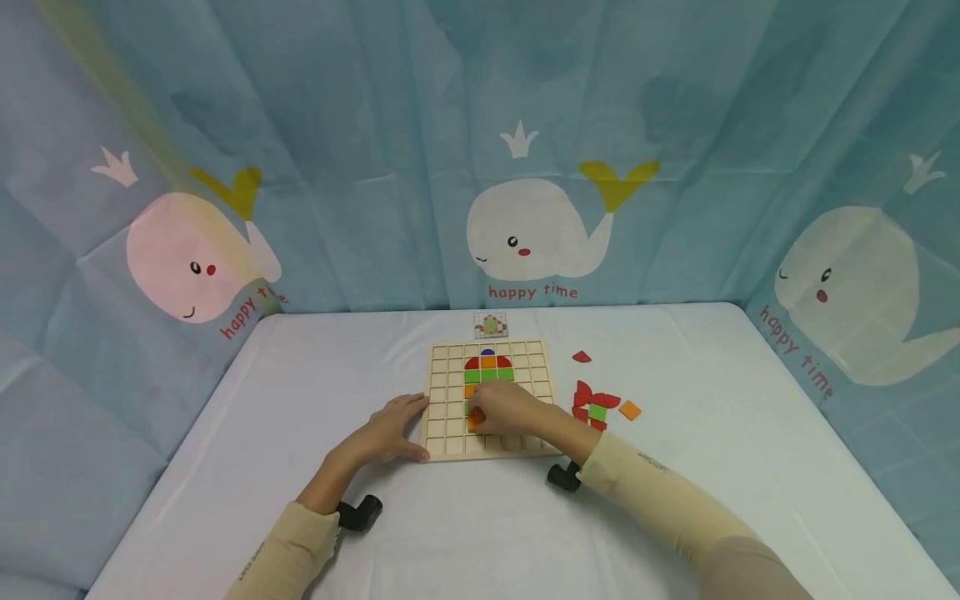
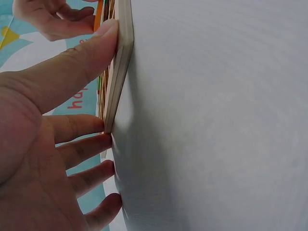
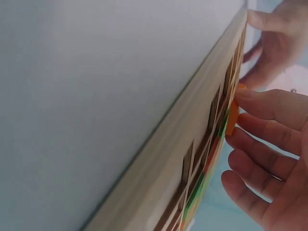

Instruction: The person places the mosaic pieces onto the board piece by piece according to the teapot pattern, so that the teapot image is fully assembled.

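Left hand (image 1: pixel 390 432) spread, its thumb and fingers touching the left side of a wooden grid board (image 1: pixel 453 450); right hand (image 1: pixel 504 407) above the board, pinching an orange tile (image 3: pixel 233 115) between thumb and fingers. The tile meets the board's surface; whether it is seated in a cell cannot be told. Beyond the right hand, cells hold a blue half-round piece (image 1: pixel 487 352), an orange square (image 1: pixel 489 362) flanked by two red rounded pieces (image 1: pixel 472 364), and a row of green squares (image 1: pixel 489 375). The board lies flat on the white bench (image 1: pixel 300 375), with a small patterned card (image 1: pixel 491 326) just past its far edge. To the board's right: clustered red pieces (image 1: pixel 582 390) with a loose green square (image 1: pixel 597 412), a loose orange square (image 1: pixel 630 410) beside them and, farther back, a single red piece (image 1: pixel 582 357). Background: a blue curtain (image 1: pixel 360 208) printed with whales.
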Action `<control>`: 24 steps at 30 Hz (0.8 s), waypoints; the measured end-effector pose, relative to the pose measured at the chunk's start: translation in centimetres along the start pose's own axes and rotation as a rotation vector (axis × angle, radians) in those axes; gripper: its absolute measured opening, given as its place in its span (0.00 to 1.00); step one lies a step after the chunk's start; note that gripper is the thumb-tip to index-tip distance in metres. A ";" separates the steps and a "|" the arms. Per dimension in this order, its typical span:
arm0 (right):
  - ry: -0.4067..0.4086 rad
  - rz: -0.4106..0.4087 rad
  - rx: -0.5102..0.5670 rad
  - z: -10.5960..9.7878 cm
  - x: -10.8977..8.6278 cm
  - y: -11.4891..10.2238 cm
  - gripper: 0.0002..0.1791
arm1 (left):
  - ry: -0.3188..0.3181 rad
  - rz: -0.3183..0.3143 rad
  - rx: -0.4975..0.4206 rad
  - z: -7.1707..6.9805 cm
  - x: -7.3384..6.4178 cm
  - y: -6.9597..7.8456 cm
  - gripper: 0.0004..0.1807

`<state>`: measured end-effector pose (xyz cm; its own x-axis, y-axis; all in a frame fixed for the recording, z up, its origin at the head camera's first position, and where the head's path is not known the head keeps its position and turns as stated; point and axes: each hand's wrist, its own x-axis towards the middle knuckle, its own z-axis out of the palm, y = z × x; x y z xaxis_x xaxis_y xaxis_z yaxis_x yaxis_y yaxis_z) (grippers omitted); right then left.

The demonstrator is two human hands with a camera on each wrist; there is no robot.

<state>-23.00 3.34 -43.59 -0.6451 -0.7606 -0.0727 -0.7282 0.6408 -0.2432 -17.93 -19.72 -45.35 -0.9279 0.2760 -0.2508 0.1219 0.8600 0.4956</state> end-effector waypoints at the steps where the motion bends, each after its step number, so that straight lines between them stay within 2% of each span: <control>1: -0.004 -0.007 -0.004 0.0 0.1 -0.1 0.11 | -0.001 0.000 -0.002 0.0 0.0 0.0 0.52; 8: -0.010 -0.017 -0.047 0.3 0.5 -0.2 0.09 | -0.007 0.006 0.000 -0.1 0.0 0.0 0.53; 16: 0.004 -0.042 -0.023 0.2 0.7 -0.2 0.03 | -0.005 0.005 0.004 -0.3 0.3 -0.2 0.53; 24: -0.019 -0.013 -0.002 -0.1 0.0 0.0 0.07 | -0.012 0.003 0.004 -0.1 0.3 -0.2 0.53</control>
<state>-23.02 3.29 -43.47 -0.6314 -0.7705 -0.0879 -0.7366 0.6313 -0.2427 -18.27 -19.80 -45.46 -0.9232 0.2839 -0.2590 0.1264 0.8608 0.4930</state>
